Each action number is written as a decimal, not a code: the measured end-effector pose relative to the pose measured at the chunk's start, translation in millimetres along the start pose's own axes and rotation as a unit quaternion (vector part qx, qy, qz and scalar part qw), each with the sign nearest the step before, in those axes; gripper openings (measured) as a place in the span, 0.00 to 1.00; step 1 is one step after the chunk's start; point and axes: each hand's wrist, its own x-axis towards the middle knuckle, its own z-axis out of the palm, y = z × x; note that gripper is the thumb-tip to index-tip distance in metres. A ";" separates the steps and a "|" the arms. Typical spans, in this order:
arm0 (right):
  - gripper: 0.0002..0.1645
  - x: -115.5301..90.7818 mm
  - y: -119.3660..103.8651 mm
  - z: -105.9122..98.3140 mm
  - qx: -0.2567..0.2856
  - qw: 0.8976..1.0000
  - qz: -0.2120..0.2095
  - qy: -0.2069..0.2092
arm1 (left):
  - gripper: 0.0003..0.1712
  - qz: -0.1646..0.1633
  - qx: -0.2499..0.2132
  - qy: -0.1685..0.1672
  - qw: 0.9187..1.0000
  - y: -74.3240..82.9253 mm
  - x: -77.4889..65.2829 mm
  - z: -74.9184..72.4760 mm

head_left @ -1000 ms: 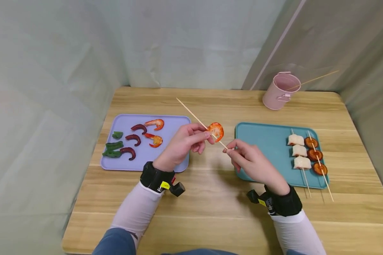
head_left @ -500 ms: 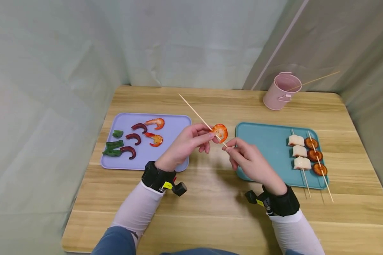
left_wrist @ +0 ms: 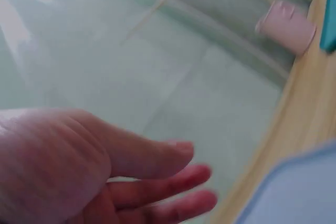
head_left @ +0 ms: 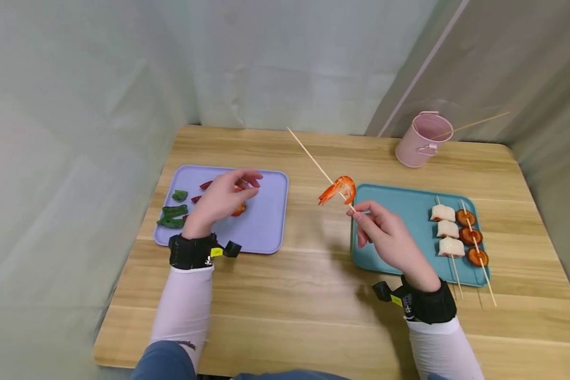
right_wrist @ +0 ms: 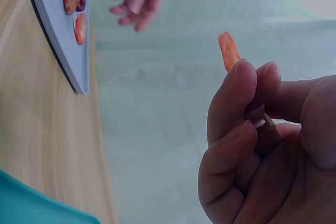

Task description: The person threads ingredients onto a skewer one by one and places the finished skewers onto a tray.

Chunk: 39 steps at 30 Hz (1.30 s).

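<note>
My right hand (head_left: pixel 382 229) pinches the lower end of a bamboo skewer (head_left: pixel 309 153) near the left edge of the teal tray (head_left: pixel 389 253). One shrimp (head_left: pixel 344 187) is threaded on that skewer, close above my fingertips; in the right wrist view only the shrimp's tail (right_wrist: pixel 229 51) shows past my fingers. Over the lavender tray (head_left: pixel 261 240) hangs my left hand (head_left: pixel 223 198), its fingers loosely bent with nothing between them. Beneath it, shrimp and dark red curled tentacle pieces are partly covered. Green pepper pieces (head_left: pixel 174 211) lie along that tray's left side.
At the teal tray's right lie a skewer of white cubes (head_left: pixel 448 229) and a skewer of brown round slices (head_left: pixel 468 236), their sticks jutting over the front edge. A pink bucket (head_left: pixel 415 145) holding a thin stick stands at the back right.
My left hand has let go of the shrimp and skewer and moved left over the lavender tray. My right hand keeps the skewer, shifted slightly right; the whole shrimp now shows.
</note>
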 end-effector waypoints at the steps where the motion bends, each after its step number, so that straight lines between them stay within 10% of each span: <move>1: 0.11 0.3 0.4 -1.3 -0.001 1.000 0.000 0.002 | 0.17 -0.005 0.007 -0.001 1.000 -7.5 -1.3 -4.1; 9: 0.09 -0.3 0.7 -8.2 -0.007 1.000 0.011 0.012 | 0.19 -0.021 0.113 -0.032 0.993 -48.3 -6.7 -13.7; 19: 0.10 -1.3 -0.9 -7.7 -0.023 1.000 0.007 0.012 | 0.14 -0.016 0.225 -0.024 0.974 -61.5 -2.2 -4.3; 39: 0.11 -0.8 1.1 -7.9 -0.028 1.000 -0.003 0.012 | 0.13 -0.010 0.238 -0.039 0.971 -58.2 -1.8 0.5</move>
